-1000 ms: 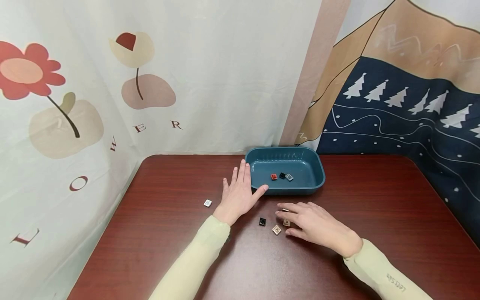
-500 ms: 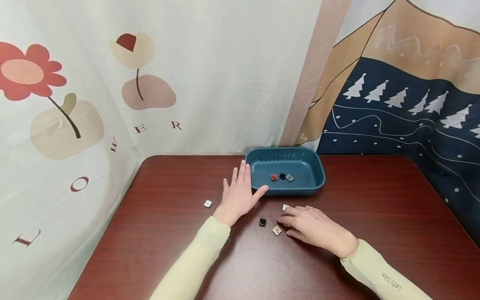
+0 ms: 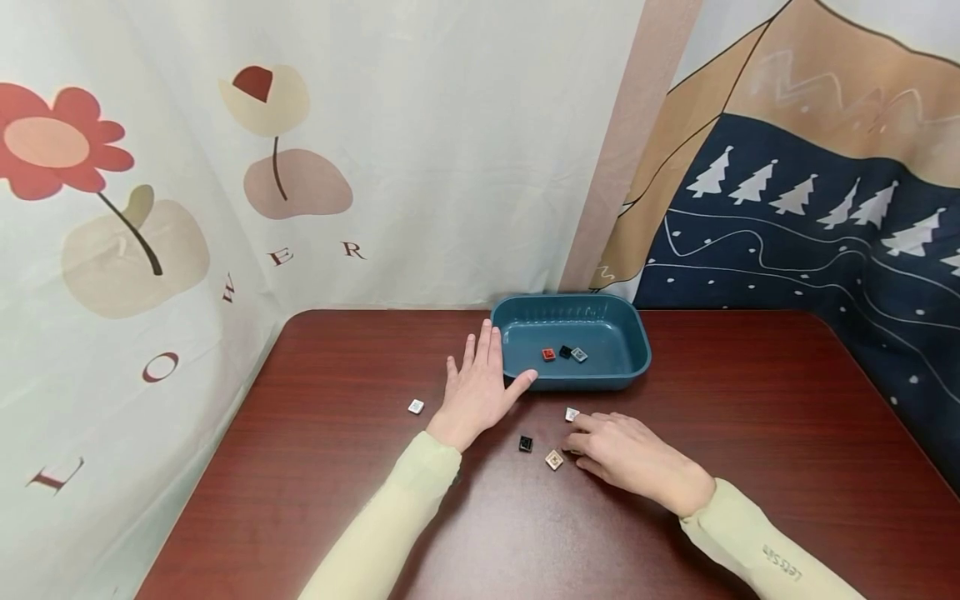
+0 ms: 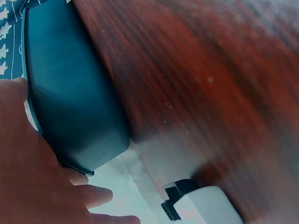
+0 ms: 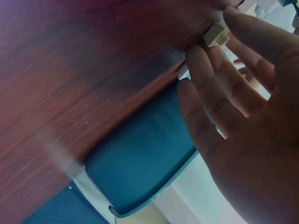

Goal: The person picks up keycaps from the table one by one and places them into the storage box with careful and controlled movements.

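My right hand [image 3: 633, 454] is low over the table, thumb and fingertips around a beige keycap [image 5: 216, 35]; in the head view the fingers mostly cover it. Just left of those fingers lies a second beige keycap [image 3: 553, 460], with a black keycap [image 3: 526, 444] farther left. A white keycap [image 3: 572, 414] shows right beyond the fingertips. My left hand [image 3: 477, 392] is spread at the near left corner of a blue tray [image 3: 570, 383], its fingers along the rim. Red [image 3: 548, 354], black [image 3: 566, 352] and grey [image 3: 579, 355] keycaps lie inside the tray.
Another white keycap [image 3: 416, 407] lies on the table left of my left wrist. The dark red wooden table [image 3: 337, 358] ends at the back against a printed curtain [image 3: 420, 167]. The tray stands near that back edge.
The right hand has lowered and drawn its fingers together over the beige keycap, uncovering the white keycap beyond. My left hand and the tray stay in place.
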### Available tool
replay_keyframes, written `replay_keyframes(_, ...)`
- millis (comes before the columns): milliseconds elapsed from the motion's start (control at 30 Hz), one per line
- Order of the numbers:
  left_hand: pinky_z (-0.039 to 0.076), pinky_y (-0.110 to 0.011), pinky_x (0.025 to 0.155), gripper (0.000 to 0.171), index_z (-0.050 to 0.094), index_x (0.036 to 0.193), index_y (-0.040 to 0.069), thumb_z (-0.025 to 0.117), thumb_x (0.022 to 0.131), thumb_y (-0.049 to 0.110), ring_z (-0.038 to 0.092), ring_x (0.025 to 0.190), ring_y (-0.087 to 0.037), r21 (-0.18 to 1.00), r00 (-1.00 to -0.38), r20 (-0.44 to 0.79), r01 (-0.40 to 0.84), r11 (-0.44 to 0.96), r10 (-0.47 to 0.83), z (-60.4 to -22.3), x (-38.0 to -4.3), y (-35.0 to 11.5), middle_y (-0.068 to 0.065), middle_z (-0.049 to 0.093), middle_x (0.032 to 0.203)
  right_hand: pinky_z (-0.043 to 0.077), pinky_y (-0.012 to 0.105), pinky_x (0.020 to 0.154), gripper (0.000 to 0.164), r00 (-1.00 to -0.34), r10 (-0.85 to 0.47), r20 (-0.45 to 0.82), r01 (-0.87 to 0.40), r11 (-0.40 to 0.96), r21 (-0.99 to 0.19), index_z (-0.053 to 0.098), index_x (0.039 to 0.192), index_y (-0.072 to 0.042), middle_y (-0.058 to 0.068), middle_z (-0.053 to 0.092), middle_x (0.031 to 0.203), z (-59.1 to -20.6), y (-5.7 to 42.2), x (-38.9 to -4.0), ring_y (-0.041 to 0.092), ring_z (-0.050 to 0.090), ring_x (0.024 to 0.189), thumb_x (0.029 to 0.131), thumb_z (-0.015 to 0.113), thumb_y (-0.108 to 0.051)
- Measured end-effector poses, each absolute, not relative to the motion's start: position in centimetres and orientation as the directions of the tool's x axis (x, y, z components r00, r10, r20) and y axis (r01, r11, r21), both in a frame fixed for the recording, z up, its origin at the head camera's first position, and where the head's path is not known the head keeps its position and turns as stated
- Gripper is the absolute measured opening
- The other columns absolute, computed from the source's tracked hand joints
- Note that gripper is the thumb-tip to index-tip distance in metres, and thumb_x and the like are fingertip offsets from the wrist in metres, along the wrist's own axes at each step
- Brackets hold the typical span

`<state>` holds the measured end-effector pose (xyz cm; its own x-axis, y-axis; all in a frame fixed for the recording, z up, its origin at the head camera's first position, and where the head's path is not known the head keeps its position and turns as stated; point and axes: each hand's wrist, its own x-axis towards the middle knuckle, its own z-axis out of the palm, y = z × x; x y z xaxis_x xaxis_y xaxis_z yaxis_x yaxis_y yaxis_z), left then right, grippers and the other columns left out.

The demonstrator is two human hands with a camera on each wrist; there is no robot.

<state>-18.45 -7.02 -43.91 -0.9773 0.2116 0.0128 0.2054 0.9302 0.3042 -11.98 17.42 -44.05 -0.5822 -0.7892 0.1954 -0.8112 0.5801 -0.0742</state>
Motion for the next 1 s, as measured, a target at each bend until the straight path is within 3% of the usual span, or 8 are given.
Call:
replay_keyframes(267, 0.021, -0.068, 0.118, 0.099, 0.012, 0.167, 0.007, 0.038, 0.099, 0.075, 0.015, 0.158, -0.037, 0.299, -0.977, 0.011, 0.206, 0.932, 0.212, -44.0, -18.5, -7.1, -0.007, 0.002, 0.174, 0.052, 0.034, 0.066, 0.014, -0.603, -0.778, 0.176, -0.795, 0.604, -0.052, 0.073, 0.086, -0.02, -0.006, 0.06, 0.084, -44.2, 17.5, -12.0, 0.012, 0.06, 0.074, 0.083, 0.087, -0.018)
replay_keyframes(1000, 0.021, -0.069, 0.118, 0.1, 0.012, 0.167, 0.007, 0.038, 0.099, 0.076, 0.014, 0.158, -0.037, 0.309, -0.976, 0.005, 0.207, 0.928, 0.216, -43.9, -18.5, -7.1, -0.007, 0.001, 0.174, 0.052, 0.039, 0.076, 0.016, -0.676, -0.674, 0.298, -0.729, 0.672, -0.132, 0.079, 0.101, -0.019, -0.008, 0.065, 0.093, -42.2, 19.7, -12.6, 0.012, 0.065, 0.086, 0.086, 0.086, -0.021)
